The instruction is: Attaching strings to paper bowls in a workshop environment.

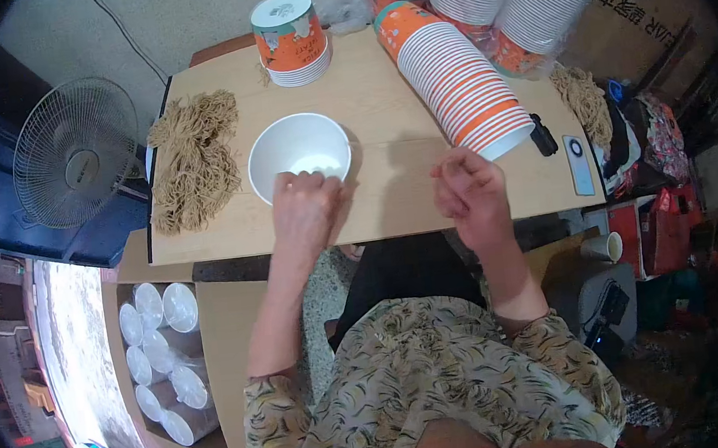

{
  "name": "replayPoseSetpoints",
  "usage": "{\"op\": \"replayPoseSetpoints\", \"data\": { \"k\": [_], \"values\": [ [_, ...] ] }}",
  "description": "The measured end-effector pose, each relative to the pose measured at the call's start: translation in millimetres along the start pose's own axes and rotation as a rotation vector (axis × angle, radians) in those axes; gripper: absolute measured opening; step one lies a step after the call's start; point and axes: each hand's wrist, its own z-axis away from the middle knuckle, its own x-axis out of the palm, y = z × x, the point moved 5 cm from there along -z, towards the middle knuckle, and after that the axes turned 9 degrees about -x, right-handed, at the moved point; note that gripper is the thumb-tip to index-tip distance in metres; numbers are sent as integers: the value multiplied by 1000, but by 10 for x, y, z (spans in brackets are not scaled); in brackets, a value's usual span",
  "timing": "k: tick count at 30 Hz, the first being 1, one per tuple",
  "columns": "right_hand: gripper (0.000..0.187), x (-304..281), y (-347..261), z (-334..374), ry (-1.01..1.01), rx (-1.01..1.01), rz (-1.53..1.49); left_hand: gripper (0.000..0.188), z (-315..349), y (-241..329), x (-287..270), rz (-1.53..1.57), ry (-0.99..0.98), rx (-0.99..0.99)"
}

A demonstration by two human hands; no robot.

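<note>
A single white paper bowl (298, 134) stands upright near the middle of the table. My left hand (304, 203) is closed at its near rim, fingers curled over the edge; the thumb is hidden. Apart from the bowl, my right hand (471, 190) hovers over the table's front with bent fingers drawn together; whatever they might hold cannot be made out. Just beyond it lies a long nested stack of orange-and-white paper bowls (457, 74), its open end toward me. Farther back, a short stack of similar bowls (292, 43) rests upside down.
Loose dried noodle clumps (199, 162) cover the table's left side, with more noodles (584, 104) at the right. A phone-like white device (578, 164) and a black object (543, 135) lie by the right edge. A fan (80, 166) and a carton (225, 360) of wrapped tubs flank the left.
</note>
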Motion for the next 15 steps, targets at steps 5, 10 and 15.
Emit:
{"op": "replayPoseSetpoints", "data": {
  "k": [5,10,15],
  "values": [
    [19,311,137,-135,-17,145,-111,25,-352,388,-34,167,60,-250],
    [22,294,247,-402,41,157,-287,42,-139,358,73,1214,-255,-600],
    [22,393,344,-457,-9,120,-465,38,131,556,140,1724,-520,-774]
  ]
}}
